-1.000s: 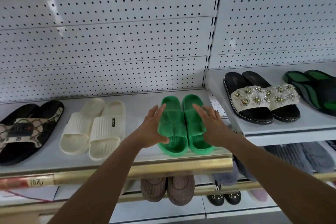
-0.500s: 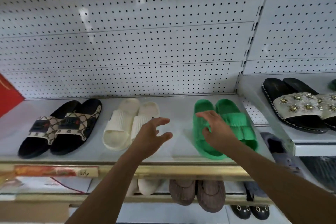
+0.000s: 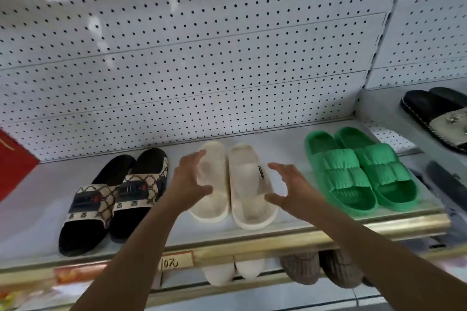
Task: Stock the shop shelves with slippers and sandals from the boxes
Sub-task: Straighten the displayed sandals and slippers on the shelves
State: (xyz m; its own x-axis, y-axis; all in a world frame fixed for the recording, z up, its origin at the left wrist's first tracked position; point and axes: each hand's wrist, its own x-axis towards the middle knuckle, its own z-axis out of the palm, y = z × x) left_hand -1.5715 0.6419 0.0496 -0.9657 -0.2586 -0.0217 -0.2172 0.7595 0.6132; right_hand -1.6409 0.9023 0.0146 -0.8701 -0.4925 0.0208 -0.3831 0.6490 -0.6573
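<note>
1. Both hands moved off the ribbed green slides to the cream pair.
2. Left hand, right hand: fingers spread, flanking smooth chunky cream slides, gripping nothing.
3. Both pairs on the shelf.

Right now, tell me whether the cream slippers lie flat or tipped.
Flat: both cream slippers rest soles down, side by side, on the shelf.

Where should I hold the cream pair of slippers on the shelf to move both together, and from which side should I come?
Probably best from the front, a hand on each outer side at the straps. The cream slippers lie flat, side by side and touching, toes toward the shelf edge. The left hand and right hand are already open at either side, so pressing inward should clamp the two as one.
</note>
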